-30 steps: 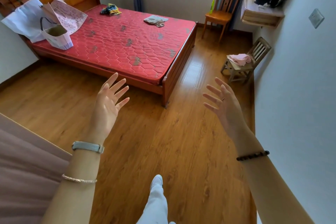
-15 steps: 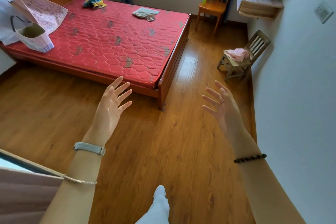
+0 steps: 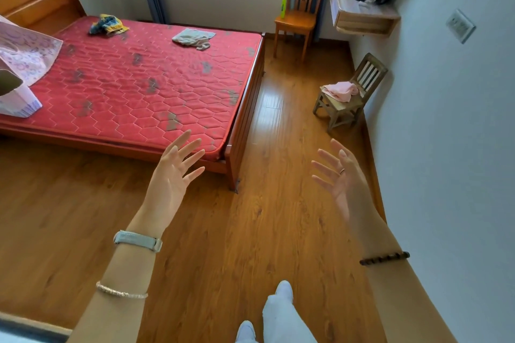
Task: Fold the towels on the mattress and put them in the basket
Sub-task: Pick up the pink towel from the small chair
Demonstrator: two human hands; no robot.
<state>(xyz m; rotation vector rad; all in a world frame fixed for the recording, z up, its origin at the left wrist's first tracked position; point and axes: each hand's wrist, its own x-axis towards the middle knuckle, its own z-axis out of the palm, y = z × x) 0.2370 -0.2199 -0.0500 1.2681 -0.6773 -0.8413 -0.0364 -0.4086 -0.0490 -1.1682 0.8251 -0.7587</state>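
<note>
A red quilted mattress (image 3: pixel 133 92) lies on a wooden bed frame ahead of me. A crumpled grey towel (image 3: pixel 192 38) sits near its far right edge, and a bunched blue and yellow towel (image 3: pixel 107 25) lies at the far side. At the left edge stands a white bag-like basket (image 3: pixel 16 100), only partly in view. My left hand (image 3: pixel 174 175) is raised over the near corner of the bed, fingers spread, holding nothing. My right hand (image 3: pixel 341 175) is raised over the floor to the right, fingers spread and empty.
A tall wooden chair (image 3: pixel 298 5) stands by the far wall. A low wooden chair (image 3: pixel 345 97) with a pink cloth (image 3: pixel 341 90) sits against the right wall, under a wall shelf (image 3: pixel 359 14) with bags. Wood floor runs between bed and wall.
I have stepped closer to the bed, which now fills more of the view. Both hands stay raised, open and empty.
</note>
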